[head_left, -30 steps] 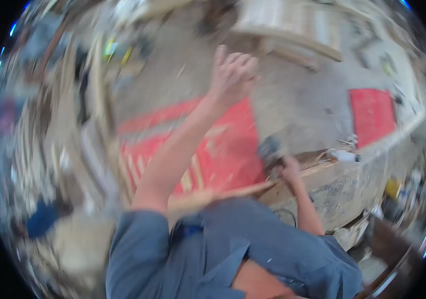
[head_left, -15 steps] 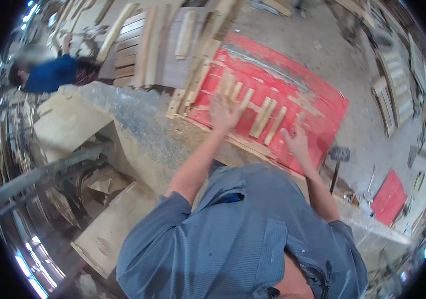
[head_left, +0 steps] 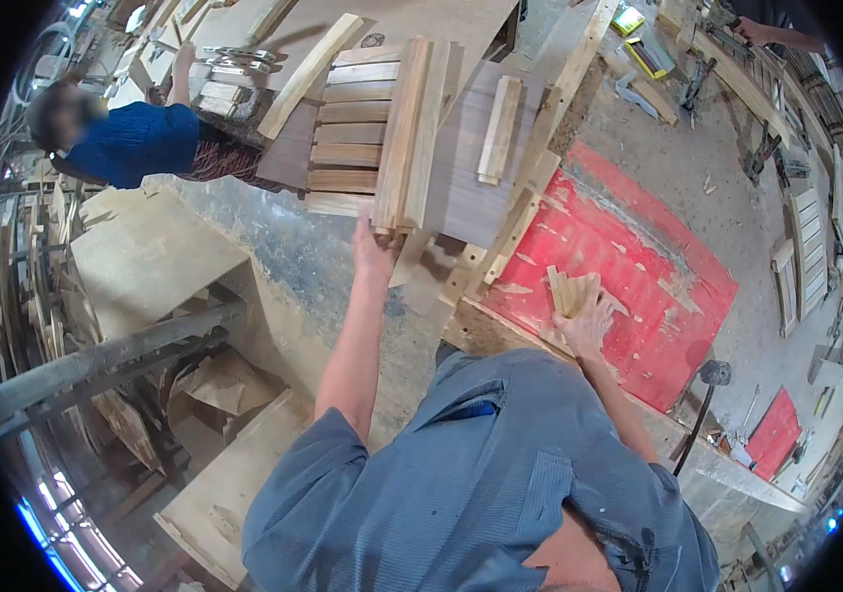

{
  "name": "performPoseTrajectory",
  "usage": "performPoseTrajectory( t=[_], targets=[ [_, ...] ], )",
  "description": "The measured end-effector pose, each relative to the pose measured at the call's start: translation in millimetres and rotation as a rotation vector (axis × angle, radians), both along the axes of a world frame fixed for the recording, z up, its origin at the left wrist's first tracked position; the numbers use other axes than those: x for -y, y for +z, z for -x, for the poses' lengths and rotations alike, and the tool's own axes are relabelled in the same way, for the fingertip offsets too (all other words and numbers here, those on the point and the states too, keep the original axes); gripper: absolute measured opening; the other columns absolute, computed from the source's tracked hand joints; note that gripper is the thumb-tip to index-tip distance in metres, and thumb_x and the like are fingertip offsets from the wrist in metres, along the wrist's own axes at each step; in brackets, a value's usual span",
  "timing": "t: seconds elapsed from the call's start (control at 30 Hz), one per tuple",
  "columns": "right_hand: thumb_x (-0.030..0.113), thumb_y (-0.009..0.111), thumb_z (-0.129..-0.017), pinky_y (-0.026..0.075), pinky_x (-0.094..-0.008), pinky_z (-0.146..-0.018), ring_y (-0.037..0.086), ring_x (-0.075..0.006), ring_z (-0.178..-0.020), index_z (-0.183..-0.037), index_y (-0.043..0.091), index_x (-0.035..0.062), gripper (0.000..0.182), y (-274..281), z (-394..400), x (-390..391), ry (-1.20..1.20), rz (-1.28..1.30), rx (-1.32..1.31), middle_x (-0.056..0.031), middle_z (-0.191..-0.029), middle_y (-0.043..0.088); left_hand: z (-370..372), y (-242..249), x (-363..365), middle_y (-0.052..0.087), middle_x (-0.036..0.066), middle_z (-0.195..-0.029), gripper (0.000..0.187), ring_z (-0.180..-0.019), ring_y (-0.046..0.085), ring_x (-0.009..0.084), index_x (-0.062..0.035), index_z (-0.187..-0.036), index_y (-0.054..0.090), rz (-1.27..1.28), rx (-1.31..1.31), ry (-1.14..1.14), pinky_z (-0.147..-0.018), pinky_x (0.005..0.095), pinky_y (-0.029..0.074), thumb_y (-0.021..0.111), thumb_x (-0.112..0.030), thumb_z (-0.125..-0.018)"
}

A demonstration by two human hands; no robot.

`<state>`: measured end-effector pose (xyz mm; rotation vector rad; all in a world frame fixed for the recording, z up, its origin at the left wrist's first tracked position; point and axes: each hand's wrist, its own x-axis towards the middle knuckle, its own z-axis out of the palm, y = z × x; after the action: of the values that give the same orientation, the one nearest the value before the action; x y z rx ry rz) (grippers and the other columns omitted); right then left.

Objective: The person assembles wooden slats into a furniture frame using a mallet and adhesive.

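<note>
My left hand point(head_left: 374, 255) is at the near end of a long wooden strip point(head_left: 408, 138), its fingers wrapped at the end. That strip lies beside a row of short wooden slats point(head_left: 350, 133). On the red board point(head_left: 653, 286), my right hand point(head_left: 589, 321) is closed around a small bunch of short wooden sticks point(head_left: 567, 292), which fan out slightly at their far ends. Another short wooden piece point(head_left: 499, 130) rests on the dark flat panel point(head_left: 461, 178) between the slats and the red board.
A person in blue point(head_left: 140, 143) is at the upper left. A hammer point(head_left: 714, 375) stands by the red board's right corner. Wooden frames point(head_left: 808, 252) lie at the right. A metal rail point(head_left: 111, 345) crosses the lower left. Another person's arm point(head_left: 782, 36) shows at the upper right.
The view has shifted left. My left hand has moved from the sticks on the red board to the long strip. The spread-out sticks are now gathered at my right hand.
</note>
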<state>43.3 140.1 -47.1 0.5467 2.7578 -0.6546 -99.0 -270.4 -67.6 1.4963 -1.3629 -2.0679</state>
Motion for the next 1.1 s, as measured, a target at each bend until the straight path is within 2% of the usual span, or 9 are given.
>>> performPoseTrajectory(
  t=[0.03, 0.17, 0.33, 0.5, 0.77, 0.83, 0.97, 1.03, 1.1],
  targets=[
    [0.034, 0.088, -0.056, 0.036, -0.0637, -0.106, 0.037, -0.0479, -0.133, -0.159, 0.022, 0.0149, 0.123, 2.1, 1.5, 5.3, -0.006, -0.005, 0.010, -0.0266, -0.143, 0.036, 6.2, -3.5, 14.4, 0.069, 0.009, -0.110, 0.049, -0.100, 0.065, 0.0286, -0.0069, -0.124, 0.064, -0.522, -0.118, -0.198, -0.088, 0.0458, 0.054, 0.074, -0.041, -0.091],
    [0.026, 0.083, -0.059, 0.040, -0.0610, -0.102, 0.042, -0.0484, -0.127, -0.153, 0.028, 0.0089, 0.110, -6.5, 4.9, 10.0, 0.001, -0.141, 0.052, -0.0287, -0.138, 0.039, 15.1, -30.6, 16.7, 0.070, 0.005, -0.102, 0.031, -0.087, 0.067, 0.0200, -0.0120, -0.112, 0.066, -0.442, 0.020, -0.243, -0.072, 0.0385, 0.055, 0.077, -0.032, -0.090],
    [0.014, 0.075, -0.064, 0.043, -0.0564, -0.099, 0.047, -0.0500, -0.116, -0.143, 0.039, 0.0036, 0.087, -51.7, -21.0, -2.7, 0.011, -0.116, -0.003, -0.0298, -0.127, 0.047, 14.4, 15.8, -2.2, 0.068, 0.005, -0.107, 0.043, -0.087, 0.067, 0.0208, -0.0118, -0.124, 0.057, -0.137, 0.134, -0.150, -0.070, 0.0350, 0.055, 0.078, -0.017, -0.087],
    [0.011, 0.074, -0.068, 0.051, -0.0556, -0.084, 0.061, -0.0473, -0.101, -0.134, 0.048, 0.0045, 0.071, -36.8, -15.2, 4.7, 0.008, 0.022, 0.060, -0.0258, -0.110, 0.060, 14.2, 30.5, 14.9, 0.063, 0.004, -0.115, 0.063, -0.098, 0.065, 0.0181, -0.0151, -0.135, 0.047, -0.341, -0.353, -0.139, -0.074, 0.0326, 0.051, 0.081, -0.012, -0.081],
    [0.019, 0.070, -0.077, 0.054, -0.0505, -0.073, 0.069, -0.0412, -0.081, -0.106, 0.065, 0.0012, 0.035, -51.6, -6.8, -21.1, -0.165, 0.046, -0.018, -0.0221, -0.083, 0.069, -29.7, 34.8, 43.9, 0.062, 0.007, -0.129, 0.072, -0.113, 0.065, 0.0235, -0.0141, -0.144, 0.043, -0.300, -0.474, -0.277, -0.090, 0.0370, 0.059, 0.070, 0.002, -0.080],
    [0.022, 0.075, -0.078, 0.053, -0.0453, -0.070, 0.070, -0.0361, -0.078, -0.104, 0.064, 0.0010, 0.035, -19.7, 0.9, -32.8, -0.238, 0.361, -0.166, -0.0182, -0.078, 0.068, -53.0, 43.6, 45.5, 0.061, 0.010, -0.131, 0.076, -0.115, 0.064, 0.0260, -0.0105, -0.146, 0.040, -0.308, -0.483, -0.409, -0.094, 0.0404, 0.059, 0.072, 0.001, -0.078],
    [0.025, 0.080, -0.081, 0.054, -0.0414, -0.068, 0.070, -0.0299, -0.080, -0.110, 0.064, 0.0030, 0.040, 118.5, 37.4, -0.8, 0.034, 0.415, -0.374, -0.0146, -0.085, 0.069, -80.9, 74.7, 6.7, 0.058, 0.016, -0.136, 0.085, -0.123, 0.061, 0.0332, -0.0060, -0.149, 0.036, -0.346, -0.488, -0.606, -0.103, 0.0495, 0.055, 0.073, 0.001, -0.073],
    [0.020, 0.080, -0.079, 0.056, -0.0425, -0.069, 0.071, -0.0318, -0.085, -0.119, 0.061, 0.0048, 0.047, 136.3, 48.0, -2.5, 0.330, 0.208, -0.531, -0.0161, -0.110, 0.068, -86.5, 75.0, -27.4, 0.056, 0.019, -0.138, 0.088, -0.125, 0.060, 0.0356, -0.0038, -0.149, 0.035, -0.366, -0.447, -0.707, -0.104, 0.0511, 0.054, 0.074, -0.001, -0.070],
    [0.016, 0.076, -0.080, 0.059, -0.0448, -0.072, 0.071, -0.0349, -0.090, -0.127, 0.058, 0.0063, 0.051, 169.8, 57.6, -10.2, 0.440, 0.132, -0.308, -0.0175, -0.131, 0.059, -90.7, 76.0, -67.7, 0.056, 0.020, -0.138, 0.090, -0.126, 0.059, 0.0368, -0.0028, -0.148, 0.035, -0.384, -0.446, -0.903, -0.105, 0.0523, 0.053, 0.076, -0.005, -0.068]
  ],
)
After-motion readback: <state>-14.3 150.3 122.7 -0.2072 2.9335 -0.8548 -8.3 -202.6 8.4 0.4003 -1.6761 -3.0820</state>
